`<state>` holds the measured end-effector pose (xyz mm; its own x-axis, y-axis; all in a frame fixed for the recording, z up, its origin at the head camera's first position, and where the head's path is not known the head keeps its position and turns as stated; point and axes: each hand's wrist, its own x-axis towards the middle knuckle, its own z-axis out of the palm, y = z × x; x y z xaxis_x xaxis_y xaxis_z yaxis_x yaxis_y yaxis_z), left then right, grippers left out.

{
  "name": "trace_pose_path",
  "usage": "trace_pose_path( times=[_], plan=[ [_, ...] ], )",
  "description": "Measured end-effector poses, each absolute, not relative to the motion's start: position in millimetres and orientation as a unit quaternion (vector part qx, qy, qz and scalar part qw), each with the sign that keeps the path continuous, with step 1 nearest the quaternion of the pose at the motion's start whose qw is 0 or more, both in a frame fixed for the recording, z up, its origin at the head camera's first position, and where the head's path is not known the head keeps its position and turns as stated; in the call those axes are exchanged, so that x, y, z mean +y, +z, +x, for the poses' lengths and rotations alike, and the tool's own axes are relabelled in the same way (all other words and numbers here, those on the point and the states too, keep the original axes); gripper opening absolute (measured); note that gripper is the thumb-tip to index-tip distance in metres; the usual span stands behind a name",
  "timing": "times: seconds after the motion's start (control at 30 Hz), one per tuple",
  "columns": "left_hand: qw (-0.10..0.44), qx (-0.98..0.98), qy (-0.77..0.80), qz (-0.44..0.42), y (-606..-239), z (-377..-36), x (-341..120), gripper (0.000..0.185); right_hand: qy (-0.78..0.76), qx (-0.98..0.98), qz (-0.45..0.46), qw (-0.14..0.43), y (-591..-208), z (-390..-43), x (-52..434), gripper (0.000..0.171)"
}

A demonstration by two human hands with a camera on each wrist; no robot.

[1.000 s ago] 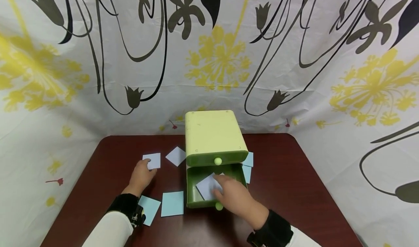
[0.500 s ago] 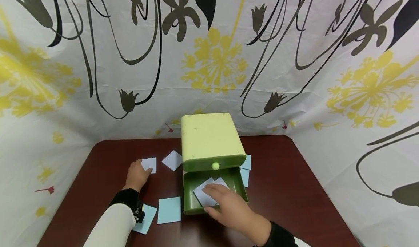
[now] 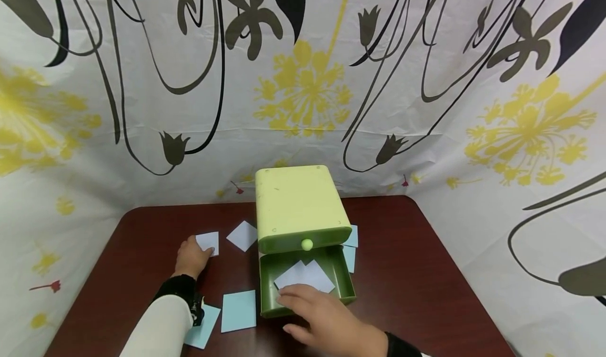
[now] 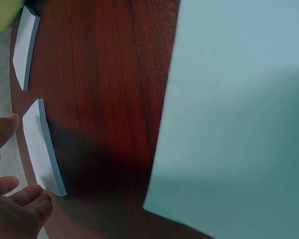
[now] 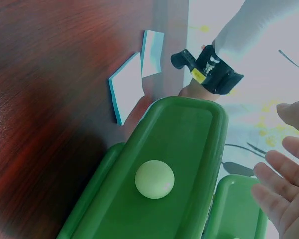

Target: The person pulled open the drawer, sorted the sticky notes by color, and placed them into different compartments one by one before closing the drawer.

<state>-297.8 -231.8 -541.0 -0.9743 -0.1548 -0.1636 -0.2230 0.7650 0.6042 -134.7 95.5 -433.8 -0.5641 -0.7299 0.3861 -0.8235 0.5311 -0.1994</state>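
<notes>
- At the rear left of the dark red-brown wooden surface (image 3: 402, 273), a white square pad (image 3: 207, 241) lies flat, well apart from the cabinet
- Left hand (image 3: 191, 259) stands right at this pad, thumb and fingers apart and wide about it; whether the fingers actually touch it I cannot tell
- Between that pad and the cabinet, a second white pad (image 3: 242, 236) lies turned on the diagonal, one corner close to the cabinet's left side
- Small two-drawer cabinet (image 3: 299, 202), pale yellow on top with green drawer fronts, stands upright at the middle of the surface
- Upper drawer (image 3: 284, 242) closed, with a round pale green knob (image 3: 306, 244) on its front
- Lower drawer (image 3: 269, 299) pulled out, and inside it two white squares (image 3: 305, 278) lie next to each other, corners pointing to the rear, partly behind the right hand
- Right hand (image 3: 322, 317) hangs over the front of the lower drawer, its fingers stretched out, spread and holding nothing
- Two light blue pads lie to the front left: one (image 3: 239, 311) just beside the lower drawer, the other (image 3: 203, 329) partly hidden by the left forearm
- Two more light blue pads, one (image 3: 352, 236) behind the other (image 3: 349, 258), show along the cabinet's right side, partly hidden by it
- White cloth (image 3: 265, 110) printed with grey tulips and yellow flower heads hangs behind the surface
- Black band (image 3: 179, 288) round the left wrist, below it a white sleeve (image 3: 158, 328)
</notes>
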Motion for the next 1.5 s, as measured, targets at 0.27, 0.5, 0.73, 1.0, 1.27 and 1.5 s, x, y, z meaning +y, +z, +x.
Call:
trace_pose_path(
  times=[0.27,0.5,0.73,1.0,1.27,1.5],
  plan=[
    [0.052,0.945,0.309,-0.095,-545,-306,-229,0.06,0.189,-0.856,0.46,0.14,-439,-136,98,0.037],
    [0.046,0.949,0.287,-0.118,-548,-309,-225,0.058,0.185,-0.857,0.46,0.144,-441,-137,100,0.037],
    [0.044,0.953,0.273,-0.128,-550,-308,-225,0.056,0.189,-0.853,0.463,0.15,-442,-137,100,0.036],
    [0.031,0.942,0.309,-0.128,-550,-313,-220,0.055,0.194,-0.86,0.453,0.134,-442,-139,101,0.036],
    [0.024,0.924,0.351,-0.148,-547,-316,-215,0.064,0.187,-0.863,0.448,0.142,-444,-138,104,0.036],
    [0.016,0.926,0.341,-0.161,-545,-315,-214,0.056,0.187,-0.861,0.449,0.147,-443,-137,105,0.037]
  ],
)
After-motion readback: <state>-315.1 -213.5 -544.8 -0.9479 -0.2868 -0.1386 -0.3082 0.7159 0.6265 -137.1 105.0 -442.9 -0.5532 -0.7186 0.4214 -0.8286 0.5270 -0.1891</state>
